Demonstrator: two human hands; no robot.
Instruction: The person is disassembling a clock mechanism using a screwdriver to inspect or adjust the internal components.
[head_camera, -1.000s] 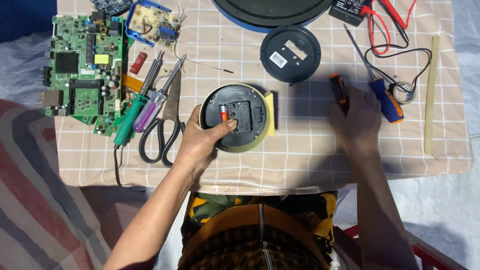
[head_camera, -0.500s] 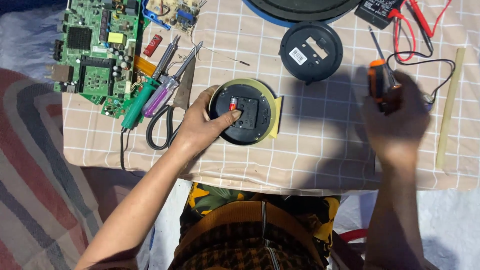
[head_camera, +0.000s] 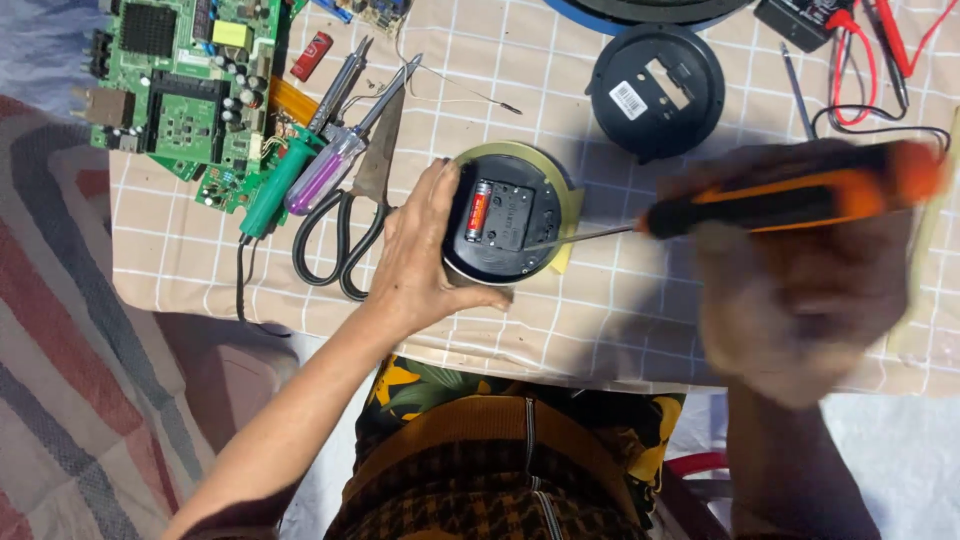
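Left hand (head_camera: 420, 260) wraps around the left side of a small round clock (head_camera: 508, 215), lying back-up near the table's near edge; a red-tipped battery sits in its black back. Right hand (head_camera: 800, 290), blurred, is closed around an orange-and-black screwdriver (head_camera: 790, 200); its shaft tip touches the clock's back. Scissors (head_camera: 350, 225) lie just left of the left hand, a green circuit board (head_camera: 180, 90) far left.
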